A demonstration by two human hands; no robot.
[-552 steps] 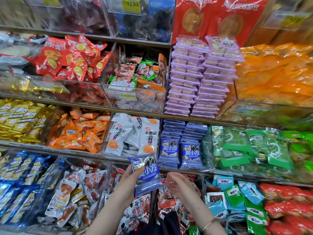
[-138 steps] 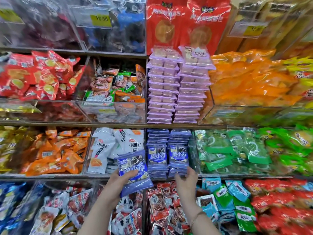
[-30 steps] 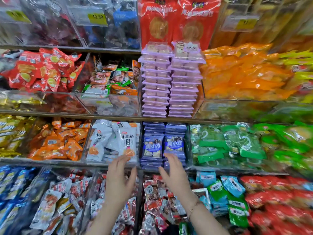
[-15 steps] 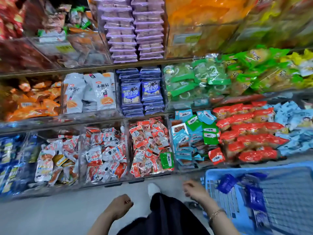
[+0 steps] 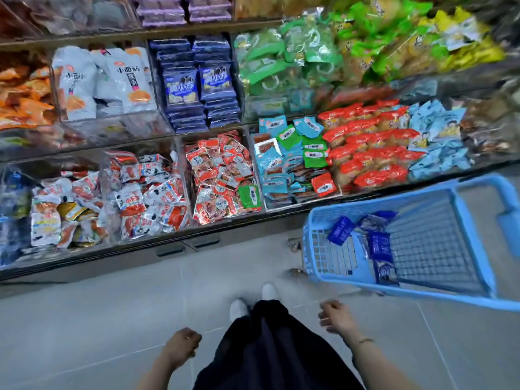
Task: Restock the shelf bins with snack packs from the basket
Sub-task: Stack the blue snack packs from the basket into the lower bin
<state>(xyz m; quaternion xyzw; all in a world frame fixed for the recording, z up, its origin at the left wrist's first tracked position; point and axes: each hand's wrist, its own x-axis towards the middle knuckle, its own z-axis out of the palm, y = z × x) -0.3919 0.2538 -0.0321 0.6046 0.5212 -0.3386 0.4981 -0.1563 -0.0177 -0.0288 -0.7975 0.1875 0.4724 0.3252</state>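
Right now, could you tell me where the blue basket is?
Head view, right side: the blue basket stands in front of the red packs, beyond the right hand.

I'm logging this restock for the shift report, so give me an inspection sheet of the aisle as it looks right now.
Surface: grey tiled floor.
Job's things: blue basket at right holds a few dark blue snack packs; matching packs stacked in the shelf bins.
Clutter: nothing seen.
Hands: left hand and right hand low, loosely curled, holding nothing.
Cables: nothing seen.
Surroundings: other bins hold red, green, white and orange packs.
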